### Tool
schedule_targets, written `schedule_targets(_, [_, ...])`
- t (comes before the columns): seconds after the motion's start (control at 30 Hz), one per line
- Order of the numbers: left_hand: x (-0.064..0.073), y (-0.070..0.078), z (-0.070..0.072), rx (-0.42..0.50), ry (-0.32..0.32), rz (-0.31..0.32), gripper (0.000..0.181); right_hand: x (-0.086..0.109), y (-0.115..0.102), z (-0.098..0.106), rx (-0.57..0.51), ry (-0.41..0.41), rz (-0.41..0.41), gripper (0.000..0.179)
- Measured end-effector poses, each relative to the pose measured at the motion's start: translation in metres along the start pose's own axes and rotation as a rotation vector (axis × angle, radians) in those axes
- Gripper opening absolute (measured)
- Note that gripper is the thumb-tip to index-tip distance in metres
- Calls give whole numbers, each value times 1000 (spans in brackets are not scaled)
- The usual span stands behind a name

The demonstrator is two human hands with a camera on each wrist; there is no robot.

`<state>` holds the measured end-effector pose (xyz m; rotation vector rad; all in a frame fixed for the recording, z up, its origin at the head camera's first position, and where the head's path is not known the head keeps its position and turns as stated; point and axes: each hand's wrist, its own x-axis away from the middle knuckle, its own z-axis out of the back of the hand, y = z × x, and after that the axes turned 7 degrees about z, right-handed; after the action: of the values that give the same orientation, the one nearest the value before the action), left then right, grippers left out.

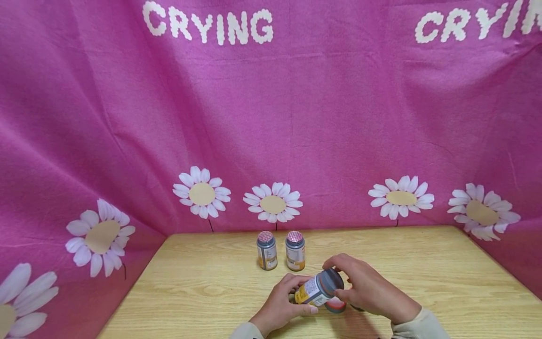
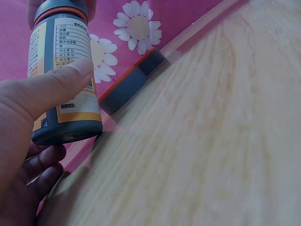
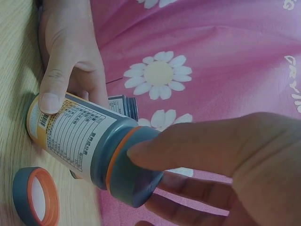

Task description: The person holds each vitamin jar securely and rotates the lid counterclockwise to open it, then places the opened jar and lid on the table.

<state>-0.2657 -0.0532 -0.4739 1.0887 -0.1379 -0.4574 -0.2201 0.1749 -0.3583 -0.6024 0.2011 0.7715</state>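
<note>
A grey bottle (image 1: 313,291) with a yellow and white printed label is held tilted above the table, its cap end up and to the right. My left hand (image 1: 277,302) grips its lower body, the thumb lying across the label in the left wrist view. My right hand (image 1: 372,288) holds the grey cap (image 3: 136,172) between thumb and fingers; the cap sits on the bottle's neck with an orange ring at its lower edge. Below the hands lies a loose grey cap (image 3: 29,195), its orange inside showing. Another loose cap (image 2: 153,60) is behind it in the left wrist view.
Two similar bottles, a left one (image 1: 267,252) and a right one (image 1: 295,252), stand uncapped side by side farther back, with pink patterned seals on their mouths. The wooden table (image 1: 190,282) ends at a pink cloth backdrop (image 1: 296,117) with daisies.
</note>
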Motion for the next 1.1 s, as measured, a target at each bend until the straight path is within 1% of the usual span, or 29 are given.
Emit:
schedule_targets(0.13, [0, 0, 0, -2, -4, 13, 54, 1, 0, -1, 38, 28, 1, 44])
schedule_targets(0.2, [0, 0, 0, -3, -7, 13, 54, 1, 0, -1, 61, 49, -11, 42])
schedule_targets(0.27, [0, 0, 0, -5, -9, 11, 54, 1, -1, -1, 71, 69, -54, 42])
schedule_targets(0.5, [-1, -1, 0, -6, -6, 8, 54, -2, -4, -1, 59, 92, -278, 42])
schedule_targets(0.67, [0, -1, 0, -8, 2, -5, 54, -2, -6, -3, 111, 93, -369, 47])
schedule_targets(0.77, [1, -1, 0, -9, 5, -6, 55, -2, -5, -4, 147, 88, -394, 48])
schedule_targets(0.87, [1, -1, 0, -10, 5, -6, 55, -2, -5, -5, 162, 86, -401, 47])
schedule_targets(1.1, [0, 0, 0, -3, 2, -7, 54, -2, -5, -6, 119, 74, -397, 39])
